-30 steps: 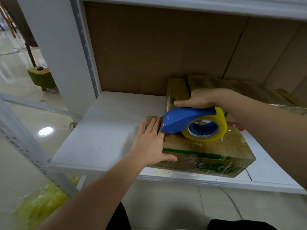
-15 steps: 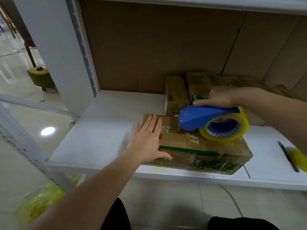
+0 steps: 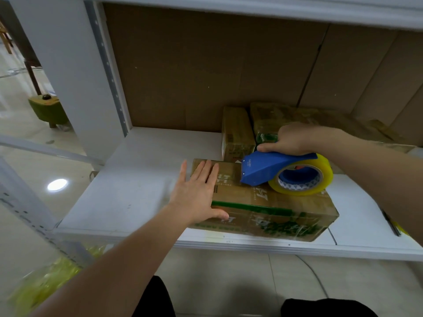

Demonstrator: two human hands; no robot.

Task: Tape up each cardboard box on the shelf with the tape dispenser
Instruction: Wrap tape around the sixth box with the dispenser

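Note:
A flat cardboard box (image 3: 270, 207) with green print lies near the front edge of the white shelf (image 3: 142, 179). My left hand (image 3: 196, 193) is spread flat on the box's left end, thumb down its front face. My right hand (image 3: 295, 139) grips the blue tape dispenser (image 3: 267, 167) from above. The dispenser, with its clear yellowish tape roll (image 3: 320, 177), rests on the right half of the box top, its nose pointing left. Two more taped boxes (image 3: 238, 131) (image 3: 297, 115) lie behind it against the back wall.
A brown cardboard panel (image 3: 206, 65) lines the back of the shelf. A white upright post (image 3: 75, 72) stands at the left. A dark pen (image 3: 390, 221) lies on the shelf at the right. Below left, on the floor, is a yellow-green plastic bag (image 3: 45, 284).
My right hand has drawn the tape dispenser rightward along the box top, away from the left end. My left hand has stayed flat on the box's left end.

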